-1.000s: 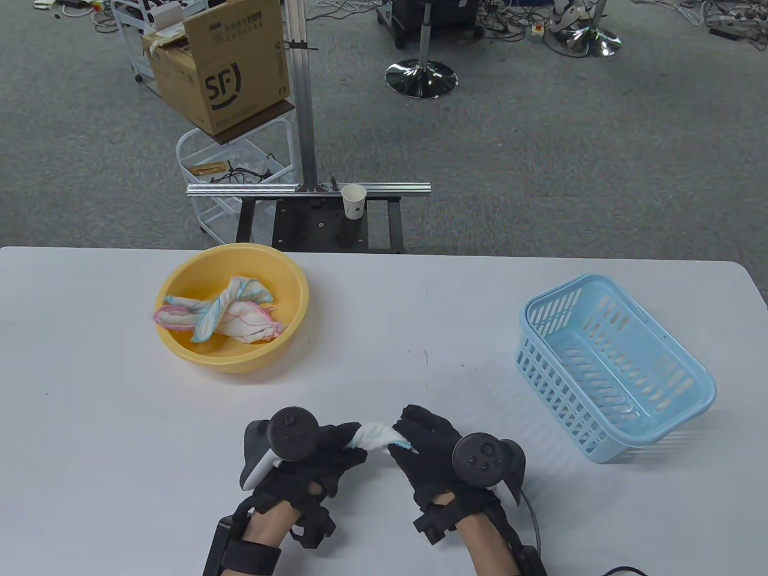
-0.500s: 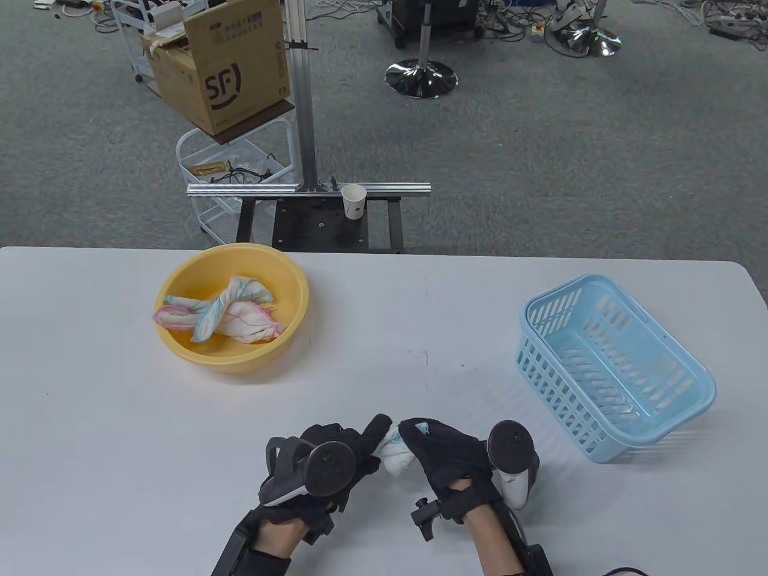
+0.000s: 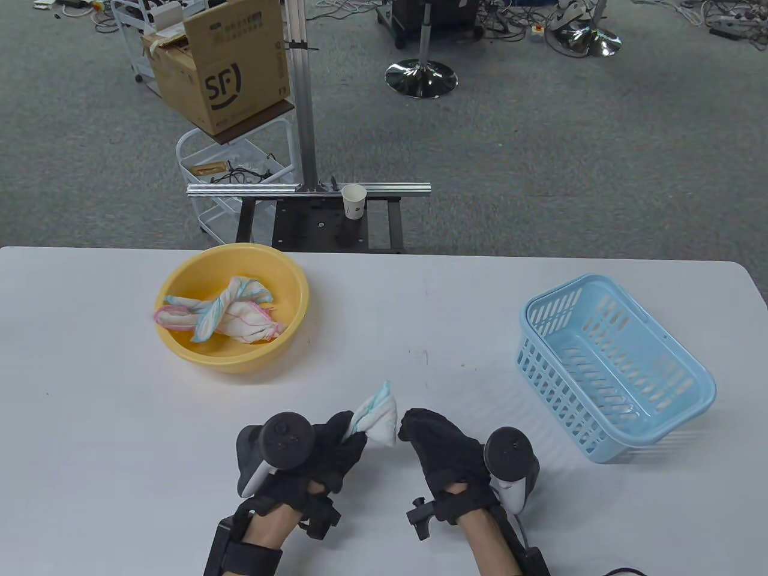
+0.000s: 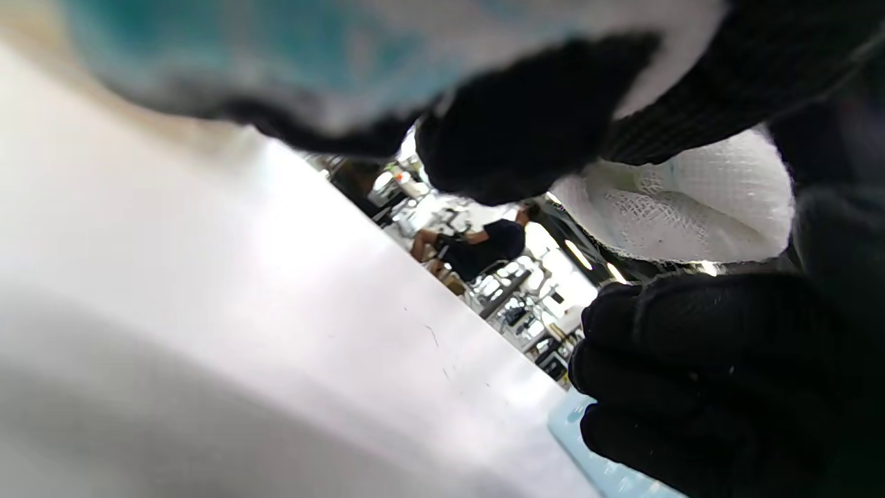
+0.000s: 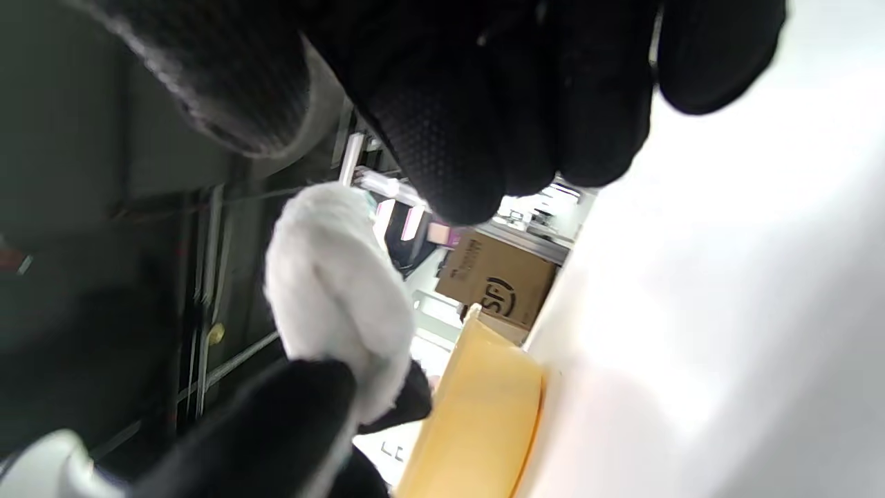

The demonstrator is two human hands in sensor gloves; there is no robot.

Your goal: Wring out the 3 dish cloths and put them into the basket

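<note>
The dish cloth (image 3: 378, 414), white with a blue-green edge, sits bunched in the left hand (image 3: 324, 447), whose fingers are curled round its lower part so that a loose corner sticks up above the fist, over the near middle of the worktop (image 3: 90, 384). The right hand (image 3: 441, 456) is just beside it with its fingers curled; in the table view it looks clear of the fabric, though the right wrist view cannot settle whether a fingertip touches it. Keeping the cloth low and between both fists would suit twisting it, and this looks like a pause or a change of grip within the wringing. Two more dish cloths (image 3: 222, 312), pink-edged and blue-edged, lie twisted together in the yellow bowl (image 3: 240, 360) at the far left, apparently waiting their turn. The blue basket (image 3: 690, 414) stands well apart to the right with nothing seen inside, on the right hand's side, which should make the drop an easy reach.
</note>
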